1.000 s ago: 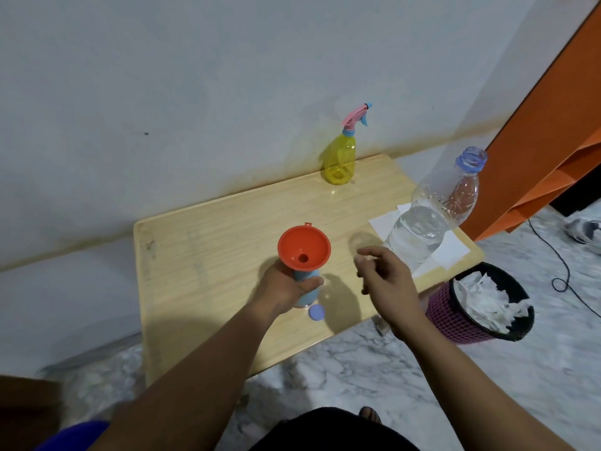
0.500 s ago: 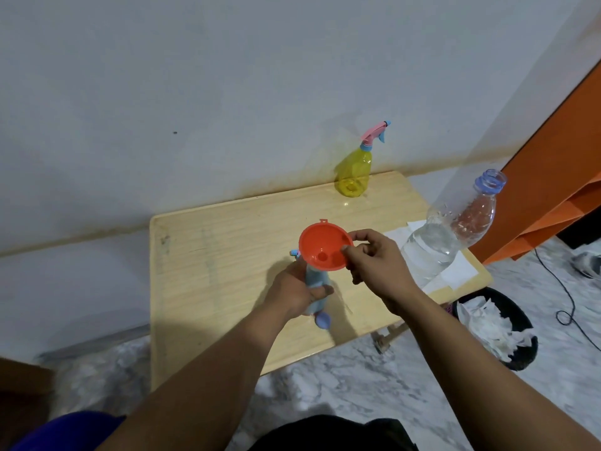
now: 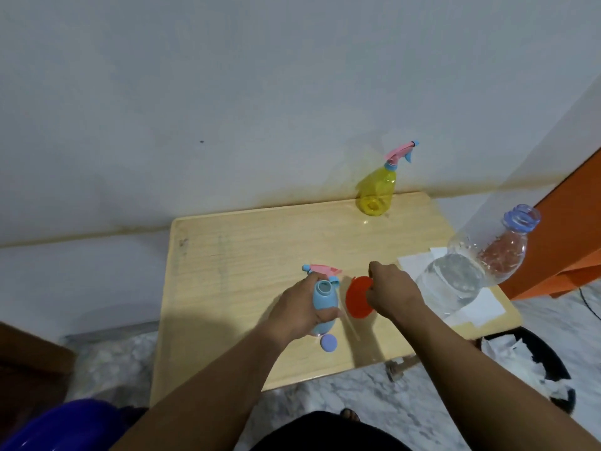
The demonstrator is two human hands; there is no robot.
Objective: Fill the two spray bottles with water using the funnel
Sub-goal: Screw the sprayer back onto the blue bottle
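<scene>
On the table [image 3: 227,255], near its front edge: open bottle [image 3: 322,307], upright, gripped by left hand [image 3: 299,310]. Just right of it, funnel [image 3: 357,297], tilted on edge, pinched at its rim by right hand [image 3: 393,294]. Behind the bottle, touching the left hand: sprayer head [image 3: 320,270]. Just before the bottle: cap [image 3: 328,342]. At the back right, against the wall: second spray bottle [image 3: 379,187], head on. At the right edge: water bottle [image 3: 471,271], on paper sheets [image 3: 481,307]. Beyond that edge, on the floor: bin [image 3: 553,362], paper inside.
</scene>
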